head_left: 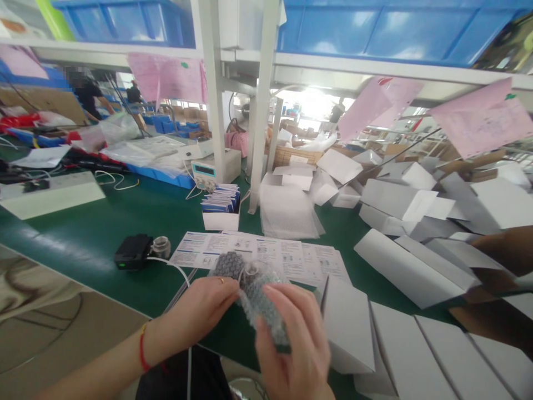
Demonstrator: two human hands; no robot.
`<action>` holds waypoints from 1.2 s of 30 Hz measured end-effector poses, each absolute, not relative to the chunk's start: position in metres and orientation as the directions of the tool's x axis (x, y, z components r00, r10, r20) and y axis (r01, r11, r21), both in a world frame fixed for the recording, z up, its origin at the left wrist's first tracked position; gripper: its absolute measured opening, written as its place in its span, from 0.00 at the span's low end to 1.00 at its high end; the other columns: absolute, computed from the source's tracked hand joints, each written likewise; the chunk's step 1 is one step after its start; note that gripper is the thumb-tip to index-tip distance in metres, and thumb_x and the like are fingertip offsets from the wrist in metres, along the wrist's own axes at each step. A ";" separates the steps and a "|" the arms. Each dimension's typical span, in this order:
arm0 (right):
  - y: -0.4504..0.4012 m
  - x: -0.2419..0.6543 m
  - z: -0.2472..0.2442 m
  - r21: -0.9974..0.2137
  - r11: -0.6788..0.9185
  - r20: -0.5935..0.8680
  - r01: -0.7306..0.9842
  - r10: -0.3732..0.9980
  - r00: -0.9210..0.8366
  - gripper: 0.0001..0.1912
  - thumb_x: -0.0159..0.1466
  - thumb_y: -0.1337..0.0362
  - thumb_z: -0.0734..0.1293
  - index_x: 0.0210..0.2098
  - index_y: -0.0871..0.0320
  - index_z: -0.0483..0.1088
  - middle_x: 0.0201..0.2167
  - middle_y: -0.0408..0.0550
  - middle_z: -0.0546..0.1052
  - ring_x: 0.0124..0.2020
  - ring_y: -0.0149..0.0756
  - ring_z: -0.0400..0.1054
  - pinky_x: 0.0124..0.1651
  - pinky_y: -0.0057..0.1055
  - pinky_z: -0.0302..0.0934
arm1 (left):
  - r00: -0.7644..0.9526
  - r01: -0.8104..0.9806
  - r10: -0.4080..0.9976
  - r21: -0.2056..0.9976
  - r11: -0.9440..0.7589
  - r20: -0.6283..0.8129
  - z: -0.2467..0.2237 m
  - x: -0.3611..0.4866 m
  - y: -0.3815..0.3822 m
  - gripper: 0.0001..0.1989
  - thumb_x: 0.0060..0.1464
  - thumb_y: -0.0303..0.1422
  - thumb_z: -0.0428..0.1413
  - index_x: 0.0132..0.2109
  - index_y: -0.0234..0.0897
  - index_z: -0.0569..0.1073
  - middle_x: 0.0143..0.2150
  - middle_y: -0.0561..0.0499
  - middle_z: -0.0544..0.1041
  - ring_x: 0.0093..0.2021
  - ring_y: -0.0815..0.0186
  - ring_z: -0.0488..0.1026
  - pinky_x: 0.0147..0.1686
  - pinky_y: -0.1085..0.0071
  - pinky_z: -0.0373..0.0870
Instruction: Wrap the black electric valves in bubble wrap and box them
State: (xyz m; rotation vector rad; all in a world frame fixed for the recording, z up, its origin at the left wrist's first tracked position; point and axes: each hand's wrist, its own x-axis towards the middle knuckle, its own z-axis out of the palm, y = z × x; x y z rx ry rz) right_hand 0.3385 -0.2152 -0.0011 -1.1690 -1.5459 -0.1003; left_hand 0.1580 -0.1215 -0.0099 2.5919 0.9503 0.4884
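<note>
1. Two hands work at the bubble-wrapped bundle (256, 294), near the front edge of the tabletop (83, 236). The left hand (214, 303) pinches its wrap; the right hand (297, 333) curves over it, thumb and fingers apart, and whether it grips I cannot tell. A loosened pinch could let the wrap unfold and the contents slip.
2. Beneath the left forearm (170, 339) passes a white cable (190, 366); it could snag.
3. White boxes (347, 328) stand right of the bundle; a wide right-hand movement might knock them.
4. Printed leaflets (308, 261) lie just behind; rubbing could crease them.
5. Farther left, the black device (132, 253) might slide if the cable is pulled.
</note>
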 end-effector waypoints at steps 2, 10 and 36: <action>-0.208 0.334 -0.008 -0.518 0.426 0.635 0.741 0.772 0.000 0.13 0.62 0.69 0.69 0.47 0.57 0.75 0.43 0.54 0.81 0.48 0.50 0.75 0.53 0.46 0.69 | 0.722 0.580 0.675 0.399 -0.710 0.153 -0.006 0.160 -0.121 0.13 0.67 0.28 0.48 0.33 0.38 0.72 0.31 0.50 0.79 0.31 0.62 0.77 0.31 0.70 0.67; -0.165 0.350 -0.057 -0.740 0.181 0.342 0.648 0.931 0.131 0.16 0.65 0.73 0.60 0.26 0.54 0.73 0.21 0.41 0.78 0.23 0.37 0.73 0.26 0.28 0.60 | 0.666 0.600 0.648 0.250 -0.760 0.370 0.012 0.138 -0.113 0.12 0.69 0.26 0.46 0.42 0.38 0.74 0.41 0.47 0.79 0.43 0.59 0.77 0.47 0.62 0.72; -0.174 0.341 -0.039 -0.683 0.379 0.590 0.624 0.791 0.166 0.23 0.72 0.62 0.62 0.65 0.60 0.67 0.66 0.55 0.71 0.70 0.49 0.60 0.76 0.52 0.41 | 0.344 0.383 0.937 0.904 -0.191 0.053 0.008 0.172 -0.110 0.20 0.46 0.45 0.64 0.43 0.38 0.82 0.43 0.45 0.86 0.46 0.46 0.81 0.52 0.52 0.77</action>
